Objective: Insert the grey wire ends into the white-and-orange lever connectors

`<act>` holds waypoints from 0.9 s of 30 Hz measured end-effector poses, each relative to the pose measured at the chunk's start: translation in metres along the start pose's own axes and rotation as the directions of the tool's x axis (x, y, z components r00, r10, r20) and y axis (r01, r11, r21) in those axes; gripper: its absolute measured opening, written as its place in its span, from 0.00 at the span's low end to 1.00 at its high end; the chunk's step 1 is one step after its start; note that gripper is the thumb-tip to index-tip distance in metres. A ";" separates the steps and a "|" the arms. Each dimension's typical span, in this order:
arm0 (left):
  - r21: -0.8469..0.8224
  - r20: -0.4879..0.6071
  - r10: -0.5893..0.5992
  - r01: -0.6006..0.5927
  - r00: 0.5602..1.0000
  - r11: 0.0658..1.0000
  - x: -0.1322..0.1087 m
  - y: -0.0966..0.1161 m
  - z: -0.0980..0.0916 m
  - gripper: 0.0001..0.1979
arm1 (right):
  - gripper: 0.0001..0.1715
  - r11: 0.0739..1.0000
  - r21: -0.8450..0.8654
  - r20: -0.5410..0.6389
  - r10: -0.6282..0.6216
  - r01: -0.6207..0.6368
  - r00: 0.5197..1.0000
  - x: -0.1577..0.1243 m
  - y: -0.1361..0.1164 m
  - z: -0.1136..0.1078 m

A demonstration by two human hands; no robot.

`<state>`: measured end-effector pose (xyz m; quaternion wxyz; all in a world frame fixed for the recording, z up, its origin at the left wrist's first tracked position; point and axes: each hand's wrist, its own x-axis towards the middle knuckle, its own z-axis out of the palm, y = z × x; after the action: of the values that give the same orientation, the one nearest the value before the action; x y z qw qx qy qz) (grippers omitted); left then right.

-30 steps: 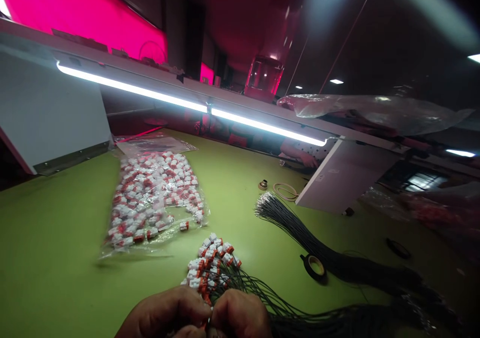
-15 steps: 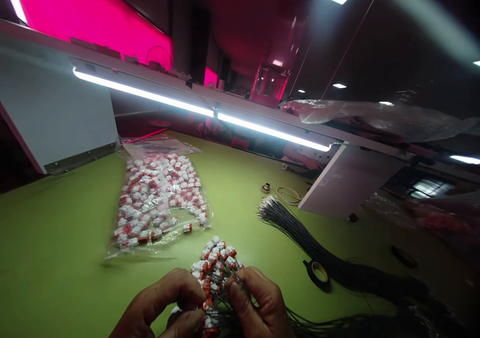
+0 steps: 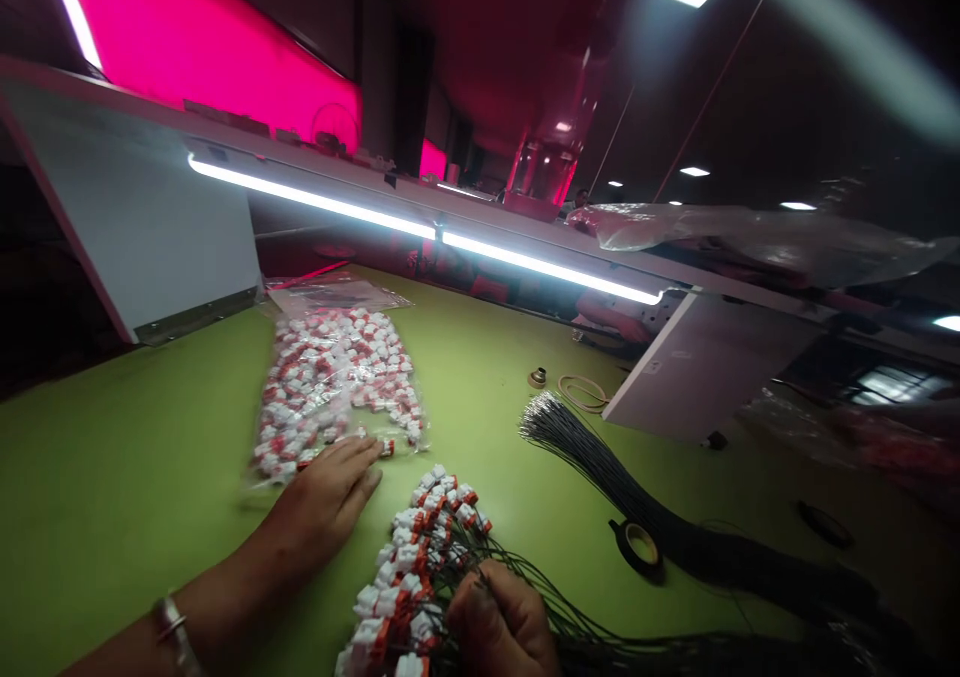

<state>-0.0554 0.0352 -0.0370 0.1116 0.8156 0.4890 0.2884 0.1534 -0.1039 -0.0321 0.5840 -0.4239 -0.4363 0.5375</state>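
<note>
My left hand point(image 3: 326, 497) lies with its fingers spread on the near edge of a clear plastic bag point(image 3: 337, 387) packed with white and orange lever wire connectors. Its fingertips are right beside a loose connector point(image 3: 386, 447) at the bag's corner. My right hand point(image 3: 499, 622) grips thin dark wires at the bottom of the frame. Those wires end in a dense bunch of white-and-orange connectors point(image 3: 412, 567), which runs past the lower frame edge. Part of the bunch lies out of view.
A long bundle of black wires point(image 3: 600, 467) fans out on the green table point(image 3: 135, 457), beside a roll of black tape point(image 3: 637, 547). Further back lie a brass fitting point(image 3: 537, 377) and a tan cord coil point(image 3: 581, 392). A white panel point(image 3: 705, 367) stands beyond, with another person's arm point(image 3: 607, 319) behind it.
My left hand has let go of the connector bunch and moved up and left onto the bag. My right hand stays on the wires, lower in the view.
</note>
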 end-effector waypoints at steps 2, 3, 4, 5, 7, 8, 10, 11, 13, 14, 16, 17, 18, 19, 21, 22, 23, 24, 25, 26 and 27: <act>0.187 0.093 -0.085 0.066 0.992 0.980 0.006 0.000 -0.001 0.25 | 0.30 0.995 0.043 0.079 0.082 -0.086 0.994 0.000 0.001 -0.006; 0.222 0.104 -0.116 0.091 0.988 0.971 0.009 0.001 -0.003 0.25 | 0.30 0.990 0.049 0.123 0.128 -0.135 0.984 0.000 0.002 -0.011; 0.248 0.107 -0.142 0.112 0.984 0.962 0.012 0.003 -0.005 0.24 | 0.30 0.984 0.039 0.159 0.163 -0.171 0.974 0.000 0.002 -0.017; 0.271 0.103 -0.169 0.136 0.980 0.953 0.016 0.004 -0.006 0.24 | 0.31 0.982 0.011 0.199 0.181 -0.187 0.963 0.001 0.003 -0.022; 0.308 0.087 -0.220 0.184 0.972 0.933 0.024 0.005 -0.008 0.23 | 0.32 0.976 -0.033 0.270 0.217 -0.217 0.938 0.002 0.005 -0.033; 0.318 0.081 -0.242 0.205 0.967 0.926 0.030 0.003 -0.009 0.23 | 0.33 0.971 -0.039 0.299 0.236 -0.235 0.925 0.002 0.006 -0.037; 0.322 0.083 -0.267 0.227 0.960 0.919 0.045 -0.002 -0.008 0.21 | 0.33 0.959 -0.037 0.343 0.276 -0.280 0.898 0.002 0.006 -0.043; 0.319 0.093 -0.269 0.227 0.959 0.920 0.053 -0.005 -0.007 0.20 | 0.33 0.951 -0.028 0.357 0.299 -0.309 0.885 0.002 0.005 -0.046; 0.302 0.133 -0.252 0.203 0.959 0.932 0.069 -0.011 -0.005 0.18 | 0.30 0.927 0.020 0.370 0.341 -0.374 0.864 0.003 0.002 -0.048; 0.290 0.156 -0.235 0.183 0.959 0.939 0.075 -0.012 -0.004 0.17 | 0.28 0.913 0.067 0.370 0.351 -0.401 0.860 0.004 0.001 -0.049; 0.266 0.198 -0.188 0.132 0.962 0.955 0.080 -0.012 -0.002 0.16 | 0.24 0.880 0.181 0.347 0.361 -0.439 0.865 0.005 -0.002 -0.051; 0.257 0.213 -0.163 0.106 0.963 0.961 0.079 -0.011 -0.001 0.16 | 0.23 0.865 0.227 0.324 0.366 -0.447 0.872 0.005 -0.003 -0.051; 0.251 0.220 -0.138 0.081 0.966 0.964 0.075 -0.008 0.000 0.17 | 0.22 0.855 0.260 0.293 0.374 -0.449 0.880 0.005 -0.004 -0.051; 0.250 0.224 -0.117 0.059 0.968 0.967 0.069 -0.005 0.000 0.16 | 0.21 0.849 0.280 0.254 0.385 -0.449 0.887 0.005 -0.005 -0.051; 0.253 0.220 -0.079 0.021 0.972 0.967 0.052 0.003 0.000 0.15 | 0.19 0.860 0.277 0.176 0.392 -0.428 0.903 0.005 -0.007 -0.051; 0.254 0.216 -0.061 0.004 0.974 0.967 0.044 0.007 0.000 0.15 | 0.18 0.877 0.263 0.148 0.376 -0.403 0.915 0.004 -0.008 -0.051; 0.254 0.213 -0.041 -0.015 0.976 0.967 0.036 0.011 -0.001 0.16 | 0.16 0.895 0.241 0.132 0.353 -0.375 0.926 0.004 -0.008 -0.051; 0.249 0.212 -0.018 -0.037 0.977 0.968 0.028 0.013 -0.003 0.16 | 0.16 0.912 0.213 0.126 0.329 -0.349 0.936 0.003 -0.008 -0.051; 0.240 0.215 0.009 -0.061 0.977 0.969 0.022 0.015 -0.004 0.17 | 0.16 0.926 0.183 0.128 0.310 -0.329 0.942 0.003 -0.009 -0.051; 0.228 0.219 0.036 -0.087 0.975 0.970 0.016 0.016 -0.007 0.17 | 0.16 0.935 0.154 0.127 0.301 -0.318 0.945 0.002 -0.010 -0.050; 0.213 0.225 0.065 -0.114 0.972 0.970 0.011 0.016 -0.009 0.18 | 0.17 0.940 0.129 0.120 0.302 -0.317 0.946 0.001 -0.011 -0.049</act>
<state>-0.0447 0.0361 -0.0182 0.0581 0.8708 0.4660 0.1454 0.2039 -0.1045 -0.0345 0.4995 -0.4160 -0.3516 0.6736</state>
